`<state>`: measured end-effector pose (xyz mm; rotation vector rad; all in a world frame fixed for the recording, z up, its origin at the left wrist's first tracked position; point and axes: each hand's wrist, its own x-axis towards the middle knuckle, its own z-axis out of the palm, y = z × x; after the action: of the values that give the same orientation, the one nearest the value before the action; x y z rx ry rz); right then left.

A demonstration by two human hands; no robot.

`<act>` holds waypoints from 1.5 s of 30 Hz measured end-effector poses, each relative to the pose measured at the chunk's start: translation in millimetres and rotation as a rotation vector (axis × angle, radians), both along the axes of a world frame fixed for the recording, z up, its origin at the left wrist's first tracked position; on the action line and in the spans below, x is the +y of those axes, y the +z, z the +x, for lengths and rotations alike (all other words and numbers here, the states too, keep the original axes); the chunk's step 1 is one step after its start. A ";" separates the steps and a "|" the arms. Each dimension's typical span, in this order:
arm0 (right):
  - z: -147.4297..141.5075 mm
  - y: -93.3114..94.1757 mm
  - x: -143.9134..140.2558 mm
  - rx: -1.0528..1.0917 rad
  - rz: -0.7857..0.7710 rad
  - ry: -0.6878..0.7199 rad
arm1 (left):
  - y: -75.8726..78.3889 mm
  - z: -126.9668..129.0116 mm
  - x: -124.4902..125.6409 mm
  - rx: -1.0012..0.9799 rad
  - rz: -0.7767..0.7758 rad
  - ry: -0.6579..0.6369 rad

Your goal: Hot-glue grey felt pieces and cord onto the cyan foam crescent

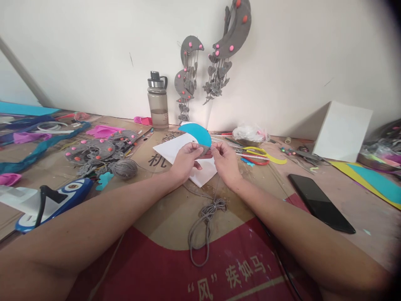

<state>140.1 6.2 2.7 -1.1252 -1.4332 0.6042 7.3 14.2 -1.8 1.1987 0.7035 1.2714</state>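
- Blue foam crescent (pixel 196 133) pinched at its lower edge by left hand (pixel 185 161), fingers curled shut on it, thumb on top.
- Right hand (pixel 224 161) just beside left, fingertips nearly touching it, closed in a pinch on grey yarn (pixel 205 219) at the crescent's lower right tip.
- Crescent: flat, half-moon shape, bright turquoise, curved side up and away from hands, lifted just above white paper (pixel 175 151).
- Paper lying flat under and beyond both hands, one corner poking out below right hand.
- Yarn running down from right-hand pinch toward the body, knotted into a loose bundle, long loop lying on brown and red cardboard (pixel 163 255) between the forearms.
- Grey yarn ball (pixel 124 168) left of left hand, near.
- Grey felt pieces with pink dots (pixel 94 151) further left, piled flat.
- Blue and white glue gun (pixel 53 202) well left of left forearm.
- Water bottle (pixel 157 102) beyond left hand, upright against wall.
- Grey moon hangings (pixel 230 29) on wall beyond both hands, pink dots, dangling leaf shapes.
- Yellow-handled scissors (pixel 261 154) right of right hand, near, lying flat.
- Black phone (pixel 321 202) further right of right forearm, face up.
- White box (pixel 343 130) far right, well apart, near wall.
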 end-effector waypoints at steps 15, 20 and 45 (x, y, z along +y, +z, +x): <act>-1.1 2.2 -0.5 0.089 -0.063 0.077 | 2.2 -6.7 8.2 -0.059 -0.108 -0.186; -2.1 4.6 -4.0 0.021 -0.032 0.025 | 2.3 -2.4 6.7 0.029 -0.073 -0.084; -8.6 5.1 -17.0 -0.274 0.138 -0.007 | 10.1 5.0 -2.0 0.164 -0.032 0.199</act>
<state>131.5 -10.7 7.9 -1.1332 -1.6775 0.3485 12.3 12.2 8.3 1.2401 0.9792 1.3289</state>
